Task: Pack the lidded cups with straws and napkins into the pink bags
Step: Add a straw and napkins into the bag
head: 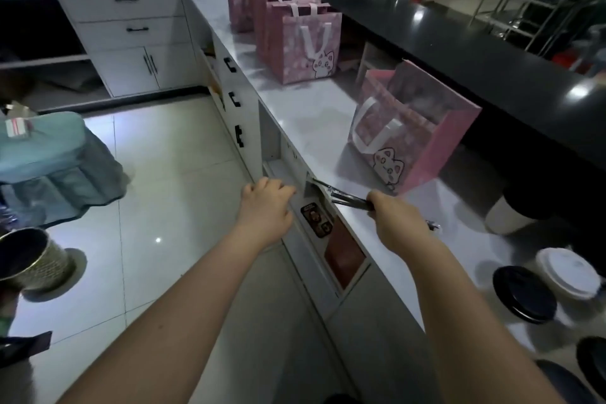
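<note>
An open pink bag (pixel 423 128) with a cat print stands on the white counter (pixel 314 108), just beyond my right hand. Several more pink bags (pixel 295 33) stand in a row farther back. Lidded cups sit at the right: one with a black lid (pixel 524 293), one with a white lid (pixel 569 272), another (pixel 511 210) behind them. My right hand (pixel 393 216) is shut on a bundle of dark wrapped straws (pixel 341 195) at the counter's front edge. My left hand (pixel 267 203) rests curled on the front of an open drawer (pixel 282 170) under the counter.
A black raised bar top (pixel 459 52) runs behind the counter. White cabinets (pixel 137 43) stand at the back left. On the tiled floor to the left are a teal-covered stool (pixel 49 154) and a metal mesh bin (pixel 32 259).
</note>
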`<state>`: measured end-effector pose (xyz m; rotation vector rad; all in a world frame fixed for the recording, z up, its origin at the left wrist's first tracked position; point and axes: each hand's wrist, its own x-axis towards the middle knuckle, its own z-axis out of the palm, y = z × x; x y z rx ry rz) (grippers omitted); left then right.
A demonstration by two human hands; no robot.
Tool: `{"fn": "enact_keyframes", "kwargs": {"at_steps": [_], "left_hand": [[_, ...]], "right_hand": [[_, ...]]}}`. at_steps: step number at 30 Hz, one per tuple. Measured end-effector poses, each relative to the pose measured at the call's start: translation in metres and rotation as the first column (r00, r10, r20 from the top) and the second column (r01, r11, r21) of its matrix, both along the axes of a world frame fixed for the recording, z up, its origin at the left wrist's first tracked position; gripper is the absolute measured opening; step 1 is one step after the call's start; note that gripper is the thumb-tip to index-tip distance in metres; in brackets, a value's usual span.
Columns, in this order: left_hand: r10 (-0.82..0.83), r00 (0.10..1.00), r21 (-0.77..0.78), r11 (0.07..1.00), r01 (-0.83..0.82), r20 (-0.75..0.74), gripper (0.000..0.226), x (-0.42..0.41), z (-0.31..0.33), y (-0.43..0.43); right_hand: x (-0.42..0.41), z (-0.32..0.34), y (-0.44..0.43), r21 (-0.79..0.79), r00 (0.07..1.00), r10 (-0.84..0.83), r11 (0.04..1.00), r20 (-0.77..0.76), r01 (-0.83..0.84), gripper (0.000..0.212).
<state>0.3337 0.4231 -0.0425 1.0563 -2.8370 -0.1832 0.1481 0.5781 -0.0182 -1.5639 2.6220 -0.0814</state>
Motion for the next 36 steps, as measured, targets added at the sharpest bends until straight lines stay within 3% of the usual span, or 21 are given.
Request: {"fn": "enact_keyframes", "kwargs": {"at_steps": [6, 10, 19, 25, 29, 34, 36], "left_hand": [[-0.054, 0.997, -0.023, 0.998, 0.052, -0.051, 0.045, -0.05, 0.011, -0.06], [-0.08, 0.993, -0.053, 0.996, 0.076, -0.082, 0.048, -0.102, 0.027, -0.101], [-0.249, 0.94, -0.117, 0.967, 0.227, -0.235, 0.043, -0.252, 0.096, -0.168], [-0.412, 0.856, -0.071, 0.909, 0.412, -0.312, 0.033, -0.333, 0.097, -0.185], [-0.612, 0.76, -0.039, 0.784, 0.62, -0.219, 0.033, -0.381, 0.092, -0.19], [-0.684, 0.71, 0.078, 0.708, 0.701, -0.168, 0.018, -0.415, 0.085, -0.215], [-0.721, 0.683, 0.096, 0.677, 0.73, -0.113, 0.042, -0.422, 0.086, -0.231]], "right_hand": [[-0.049, 0.022, -0.058, -0.119, 0.995, -0.056, 0.991, 0.079, 0.066, 0.005], [-0.086, 0.04, -0.098, -0.208, 0.987, 0.029, 0.978, 0.161, 0.005, 0.006], [-0.187, 0.115, -0.156, -0.499, 0.976, -0.001, 0.859, 0.218, 0.113, 0.013], [-0.235, 0.091, -0.159, -0.489, 0.877, -0.126, 0.789, 0.464, 0.372, 0.018], [-0.252, 0.079, -0.16, -0.49, 0.798, -0.128, 0.729, 0.589, 0.478, 0.025], [-0.263, 0.069, -0.156, -0.3, 0.675, -0.232, 0.762, 0.7, 0.573, 0.021], [-0.265, 0.073, -0.147, -0.239, 0.649, -0.31, 0.752, 0.695, 0.615, 0.023]]}}
